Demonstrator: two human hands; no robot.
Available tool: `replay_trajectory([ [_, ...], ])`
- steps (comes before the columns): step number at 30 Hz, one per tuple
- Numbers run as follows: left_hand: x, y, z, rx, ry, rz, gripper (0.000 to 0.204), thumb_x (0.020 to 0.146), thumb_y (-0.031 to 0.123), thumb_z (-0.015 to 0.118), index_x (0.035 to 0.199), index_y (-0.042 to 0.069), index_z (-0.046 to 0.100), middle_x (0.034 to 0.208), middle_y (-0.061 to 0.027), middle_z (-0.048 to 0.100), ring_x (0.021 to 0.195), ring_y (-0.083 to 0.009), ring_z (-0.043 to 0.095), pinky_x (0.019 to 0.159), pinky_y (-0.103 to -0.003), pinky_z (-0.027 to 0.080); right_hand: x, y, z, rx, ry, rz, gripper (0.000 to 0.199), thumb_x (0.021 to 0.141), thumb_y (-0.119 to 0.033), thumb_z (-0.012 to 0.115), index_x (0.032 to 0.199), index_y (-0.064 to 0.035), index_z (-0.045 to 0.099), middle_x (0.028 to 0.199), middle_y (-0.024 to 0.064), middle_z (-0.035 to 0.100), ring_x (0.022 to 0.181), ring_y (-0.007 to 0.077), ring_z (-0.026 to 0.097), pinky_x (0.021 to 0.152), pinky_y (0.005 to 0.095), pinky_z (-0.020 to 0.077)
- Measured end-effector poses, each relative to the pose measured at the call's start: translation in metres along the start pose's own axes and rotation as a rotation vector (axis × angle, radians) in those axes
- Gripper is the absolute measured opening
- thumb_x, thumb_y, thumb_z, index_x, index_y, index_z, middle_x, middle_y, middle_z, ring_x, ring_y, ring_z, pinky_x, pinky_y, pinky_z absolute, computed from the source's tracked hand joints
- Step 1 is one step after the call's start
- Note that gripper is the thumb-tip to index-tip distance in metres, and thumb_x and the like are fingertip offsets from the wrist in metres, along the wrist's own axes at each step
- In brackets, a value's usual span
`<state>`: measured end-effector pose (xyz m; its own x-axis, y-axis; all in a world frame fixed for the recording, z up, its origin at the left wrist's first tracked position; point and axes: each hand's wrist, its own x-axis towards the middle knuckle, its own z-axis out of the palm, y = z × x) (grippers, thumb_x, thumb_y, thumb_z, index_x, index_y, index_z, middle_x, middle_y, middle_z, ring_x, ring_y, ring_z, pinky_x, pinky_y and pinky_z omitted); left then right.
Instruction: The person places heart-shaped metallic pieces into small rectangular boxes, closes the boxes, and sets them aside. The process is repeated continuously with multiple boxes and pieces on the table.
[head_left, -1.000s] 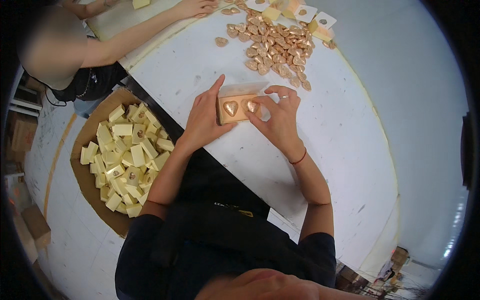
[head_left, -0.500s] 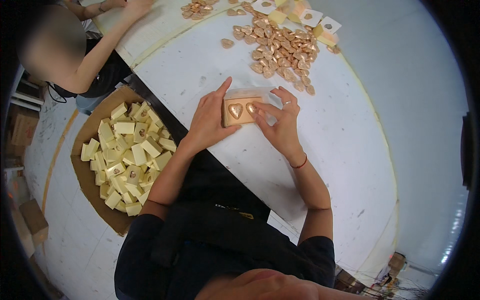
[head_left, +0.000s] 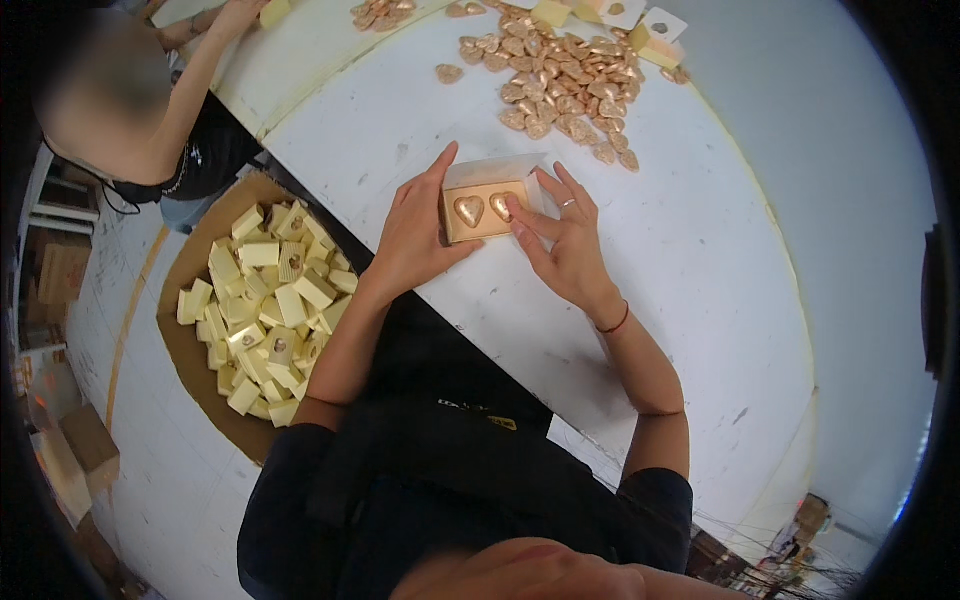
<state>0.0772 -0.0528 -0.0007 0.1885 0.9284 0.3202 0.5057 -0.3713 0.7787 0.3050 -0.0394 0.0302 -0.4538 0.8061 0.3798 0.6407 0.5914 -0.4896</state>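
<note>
A small gold box (head_left: pixel 478 225) lies on the white table (head_left: pixel 700 280) with two copper foil hearts (head_left: pixel 469 210) set in it and a pale flap raised at its far side. My left hand (head_left: pixel 418 235) grips the box's left side, thumb along the near edge. My right hand (head_left: pixel 562 240) holds the right side, with a fingertip pressing on the right heart.
A heap of loose copper foil hearts (head_left: pixel 560 75) lies farther up the table, with several pale small boxes (head_left: pixel 655 40) beside it. On the floor to my left a brown cardboard sheet (head_left: pixel 185 265) carries a pile of closed cream boxes (head_left: pixel 265 305). Another person (head_left: pixel 130 110) works at the table's far left.
The view has shifted slightly. My right fingertip has settled onto the right heart while both hands keep the box in place. The other person's arm has moved farther up the table.
</note>
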Motion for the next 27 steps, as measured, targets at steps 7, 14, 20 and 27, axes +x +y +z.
replay_trajectory([
  [7,0.006,0.002,0.001,-0.049,-0.047,-0.055,0.114,0.066,0.019,0.085,0.156,0.008,0.018,0.142,-0.0197,0.048,0.127,-0.0390,0.046,0.111,-0.046,0.034,0.015,0.045,-0.016,0.991,-0.069,0.296,0.041,0.095,-0.011,0.061,0.135,-0.0022,0.057,0.141,0.0133,0.054,0.128,0.0213,0.051,0.107,0.0353,0.0419],
  [14,0.004,-0.019,-0.041,-0.505,-0.222,-0.034,0.080,0.091,0.025,0.068,0.156,0.008,0.025,0.152,-0.0163,0.042,0.142,-0.0274,0.037,0.115,-0.039,0.029,0.022,0.035,0.004,0.769,-0.299,0.292,0.040,0.090,-0.005,0.067,0.130,-0.0056,0.062,0.120,0.0076,0.062,0.104,0.0106,0.056,0.089,0.0265,0.0472],
  [20,0.015,0.001,0.004,-0.346,-0.115,-0.168,0.034,0.087,-0.007,0.056,0.118,0.001,0.068,0.112,-0.0138,0.070,0.105,-0.0204,0.066,0.091,-0.030,0.050,0.005,0.026,0.016,0.712,-0.054,0.014,0.040,0.088,-0.002,0.067,0.127,-0.0084,0.066,0.126,0.0099,0.062,0.114,0.0181,0.056,0.095,0.0303,0.0465],
  [27,0.009,-0.006,0.011,-0.531,-0.105,-0.053,0.042,0.085,-0.012,0.052,0.121,0.002,0.067,0.123,-0.0146,0.065,0.111,-0.0228,0.064,0.094,-0.030,0.049,0.004,0.021,-0.010,0.682,-0.208,-0.095,0.044,0.086,-0.006,0.070,0.129,-0.0087,0.065,0.133,0.0110,0.060,0.120,0.0260,0.056,0.102,0.0365,0.0465],
])
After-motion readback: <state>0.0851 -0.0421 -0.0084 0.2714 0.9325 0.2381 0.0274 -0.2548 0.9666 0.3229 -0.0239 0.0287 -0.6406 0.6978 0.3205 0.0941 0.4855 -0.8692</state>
